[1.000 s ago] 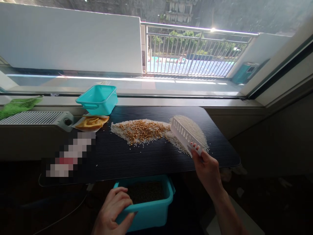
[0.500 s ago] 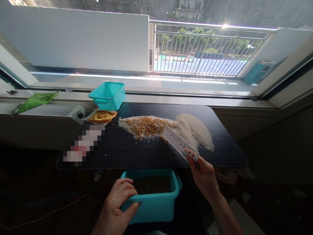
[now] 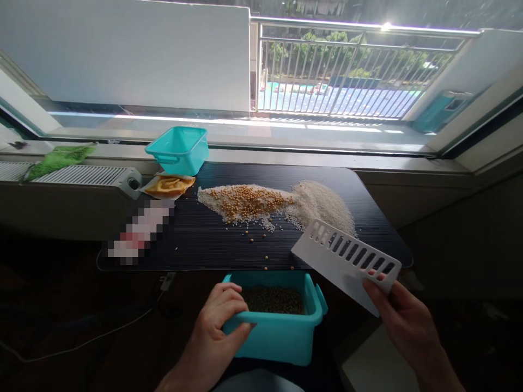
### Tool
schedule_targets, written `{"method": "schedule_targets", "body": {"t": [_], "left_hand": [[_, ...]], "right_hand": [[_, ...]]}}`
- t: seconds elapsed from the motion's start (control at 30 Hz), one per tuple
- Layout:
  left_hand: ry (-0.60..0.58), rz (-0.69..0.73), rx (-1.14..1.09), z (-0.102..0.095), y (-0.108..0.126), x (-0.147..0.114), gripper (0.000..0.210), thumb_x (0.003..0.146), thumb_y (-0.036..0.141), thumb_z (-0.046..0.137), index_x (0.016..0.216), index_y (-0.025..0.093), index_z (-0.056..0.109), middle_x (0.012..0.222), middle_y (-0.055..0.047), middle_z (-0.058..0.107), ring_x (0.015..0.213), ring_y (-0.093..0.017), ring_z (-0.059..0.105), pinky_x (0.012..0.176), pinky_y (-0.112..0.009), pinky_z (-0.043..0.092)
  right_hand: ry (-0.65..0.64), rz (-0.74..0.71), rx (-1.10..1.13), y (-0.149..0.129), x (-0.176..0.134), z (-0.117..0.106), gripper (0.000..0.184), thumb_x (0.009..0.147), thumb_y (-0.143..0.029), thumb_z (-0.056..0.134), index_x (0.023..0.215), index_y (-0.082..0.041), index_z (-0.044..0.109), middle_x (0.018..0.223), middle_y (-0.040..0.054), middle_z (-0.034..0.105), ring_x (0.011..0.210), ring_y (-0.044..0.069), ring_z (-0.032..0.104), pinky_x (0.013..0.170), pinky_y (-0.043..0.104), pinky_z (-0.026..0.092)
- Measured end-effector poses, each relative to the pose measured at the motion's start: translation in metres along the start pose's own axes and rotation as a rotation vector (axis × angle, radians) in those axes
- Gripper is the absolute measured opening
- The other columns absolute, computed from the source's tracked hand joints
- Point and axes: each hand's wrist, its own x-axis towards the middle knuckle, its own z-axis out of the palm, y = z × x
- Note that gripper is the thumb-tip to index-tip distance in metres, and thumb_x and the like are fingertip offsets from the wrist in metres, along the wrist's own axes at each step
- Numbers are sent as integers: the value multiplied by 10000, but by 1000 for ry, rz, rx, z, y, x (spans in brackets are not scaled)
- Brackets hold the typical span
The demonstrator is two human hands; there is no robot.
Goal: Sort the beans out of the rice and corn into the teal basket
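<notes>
My left hand (image 3: 223, 324) is closed on the near left rim of a turquoise plastic tub (image 3: 278, 340), which sits just below the table's front edge. Dark grains (image 3: 275, 300) cover the inside of this tub. Pinched in my right hand (image 3: 402, 318) is a white slotted plastic plate (image 3: 339, 267), tilted above the table's front right part. Behind it on the dark table lies a pile of white rice (image 3: 324, 204). To the left, yellow soybeans (image 3: 247, 201) are spread over more rice. A few loose beans (image 3: 264, 236) lie between the pile and the tub.
A second turquoise tub (image 3: 180, 152) stands at the table's back left corner, beside a yellow cloth or packet (image 3: 169, 186). A blurred-out item (image 3: 141, 231) lies on the left. A radiator (image 3: 93, 177) bears a green cloth (image 3: 63, 160). A white cable (image 3: 93, 343) trails at lower left.
My right hand has drawn the slotted plate away from the pile, rightward and nearer. More loose beans lie near the front edge. The tub, with my left hand on it, appears further right.
</notes>
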Motion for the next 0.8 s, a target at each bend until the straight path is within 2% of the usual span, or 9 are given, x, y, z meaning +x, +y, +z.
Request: {"method": "schedule_targets", "body": {"t": [0.1, 0.2, 0.4, 0.5, 0.6, 0.7, 0.8], "left_hand": [[14, 18, 1, -2, 1, 1, 147, 839, 156, 597, 704, 201, 634, 742, -45, 659, 951, -255, 607, 841, -387, 544], [32, 7, 4, -3, 1, 0, 144, 834, 159, 604, 702, 201, 640, 749, -49, 663, 955, -258, 612, 842, -384, 549], [37, -34, 40, -11, -6, -7, 130, 825, 151, 602, 718, 210, 647, 778, -49, 669, 1007, -266, 601, 866, -391, 548], [37, -44, 64, -18, -10, -10, 128, 830, 150, 599, 736, 218, 652, 790, -42, 672, 1020, -261, 597, 874, -387, 548], [50, -46, 91, -23, -13, -12, 127, 832, 153, 601, 738, 219, 657, 791, -40, 676, 1014, -259, 600, 871, -381, 550], [59, -36, 115, -28, -15, -14, 128, 828, 151, 600, 740, 214, 668, 777, -42, 676, 999, -261, 608, 856, -375, 556], [68, -39, 131, -32, -18, -17, 136, 832, 154, 595, 738, 208, 676, 778, -51, 676, 998, -266, 610, 846, -373, 557]], "right_hand": [[-51, 29, 29, -3, -3, -2, 416, 716, -572, 719, 944, -230, 782, 883, 49, 792, 846, 278, 742, 700, 314, 614], [-115, -13, 56, -3, 5, 8, 417, 692, -580, 736, 912, -229, 782, 857, 48, 788, 812, 265, 738, 669, 298, 609], [-135, -70, 208, -11, 27, 57, 447, 704, -601, 728, 918, -211, 771, 886, 64, 783, 829, 262, 730, 761, 375, 607], [-220, -52, 289, -19, 31, 80, 454, 688, -607, 745, 899, -206, 767, 896, 57, 780, 828, 247, 722, 803, 394, 595], [-326, -39, 332, -24, 32, 94, 455, 692, -601, 747, 908, -202, 762, 917, 61, 777, 835, 238, 717, 811, 383, 588], [-435, -61, 327, -28, 30, 99, 456, 719, -600, 725, 930, -197, 757, 894, 62, 774, 806, 231, 712, 760, 350, 592], [-557, -107, 268, -31, 28, 94, 418, 760, -573, 700, 927, -194, 758, 859, 51, 769, 786, 219, 705, 729, 310, 586]]}}
